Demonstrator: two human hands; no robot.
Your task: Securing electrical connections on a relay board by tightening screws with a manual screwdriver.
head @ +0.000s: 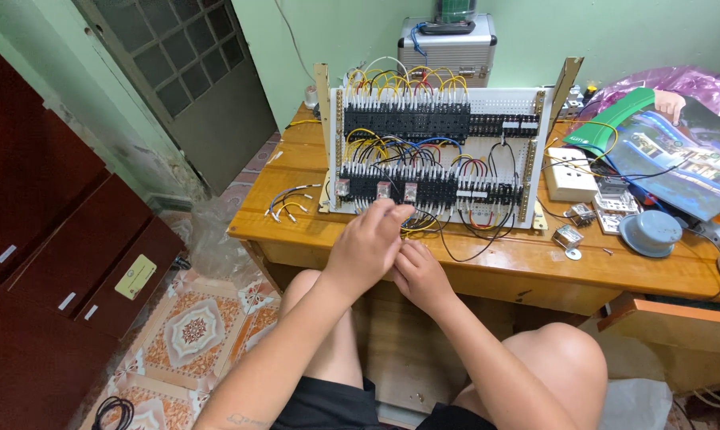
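Left hand [369, 243], right hand [418, 271], wooden table [527, 263], green walls [615, 32]

One upright wiring panel [436, 159] carries two rows of black terminal blocks [408, 121] and three clear relays [384, 189] in the lower row. The wooden table [487, 259] also bears one white wall socket [569, 175], one grey round cap [651, 232], one open magazine [671, 155] and one metal case [448, 49]. Two hands, the left hand [368, 243] and the right hand [420, 275], appear before the panel.

— What is seen around the wooden desk [503, 267]?
— Pale green walls [615, 36] are seen behind it, and a glass-block door [193, 72] to its left.
— And below?
— Patterned floor tiles [193, 330] are laid beside dark red cabinets [49, 239].
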